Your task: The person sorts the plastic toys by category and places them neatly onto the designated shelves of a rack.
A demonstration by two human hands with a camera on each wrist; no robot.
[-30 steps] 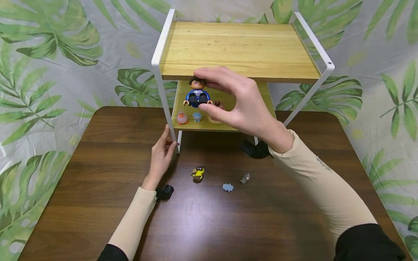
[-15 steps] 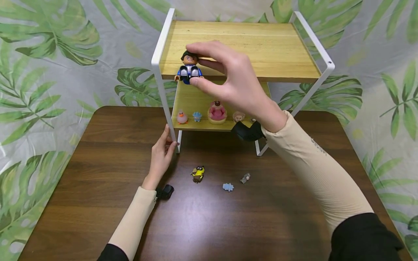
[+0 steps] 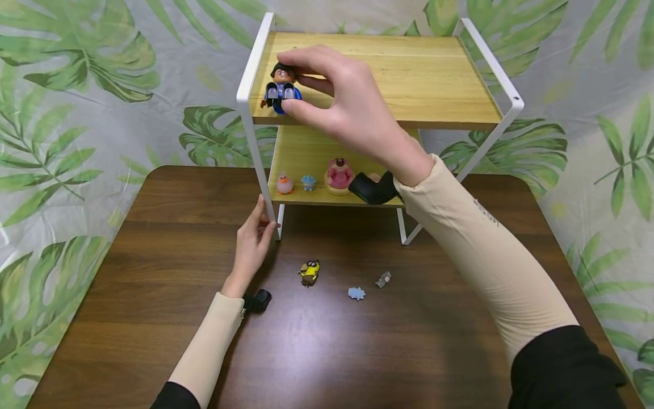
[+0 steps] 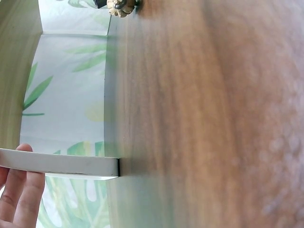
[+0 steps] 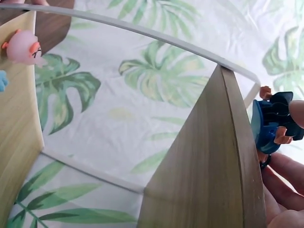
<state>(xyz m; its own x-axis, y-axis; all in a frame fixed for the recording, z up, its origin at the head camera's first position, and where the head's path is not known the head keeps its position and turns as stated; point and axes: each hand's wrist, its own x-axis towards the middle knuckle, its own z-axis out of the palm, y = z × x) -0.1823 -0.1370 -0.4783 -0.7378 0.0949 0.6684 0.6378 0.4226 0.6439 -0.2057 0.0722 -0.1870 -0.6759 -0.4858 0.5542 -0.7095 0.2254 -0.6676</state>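
We are seeing a blue-suited toy figure hanging at the upper board's left front corner; whether it is touching wood, we are not managing to tell. The right hand is pinching it between thumb and fingers. Against a second ago, the figure is sitting higher and farther left, no longer covering the lower shelf. The left hand is still gripping the white post. Dark lettering is running along the right sleeve, too small for our reading.

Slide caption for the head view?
Right grip holding a toy figure at the top shelf, left grip on a white rack leg.
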